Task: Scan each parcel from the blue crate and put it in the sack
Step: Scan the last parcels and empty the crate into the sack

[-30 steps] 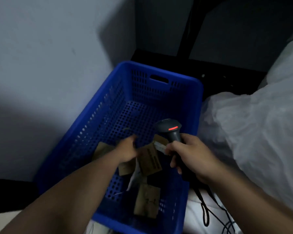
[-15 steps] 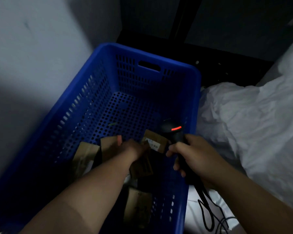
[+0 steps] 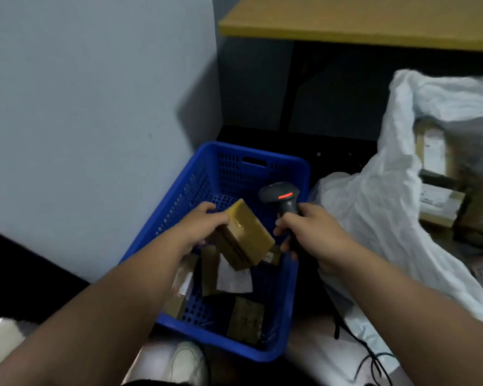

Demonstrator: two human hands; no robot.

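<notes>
Cardboard parcel [image 3: 244, 235] was gripped by the left hand [image 3: 204, 229] above the blue crate [image 3: 301, 174]; the right hand [image 3: 315, 235] clasped the barcode scanner [image 3: 280, 197]. Risk: label facing away, causing a failed scan.

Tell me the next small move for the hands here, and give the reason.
Probably turn the brown parcel in the left hand until a label faces the scanner, then aim the scanner at it. The parcel is already held above the blue crate, the right hand grips the scanner close beside it, and the side in view shows no label. The sack comes after.
</notes>
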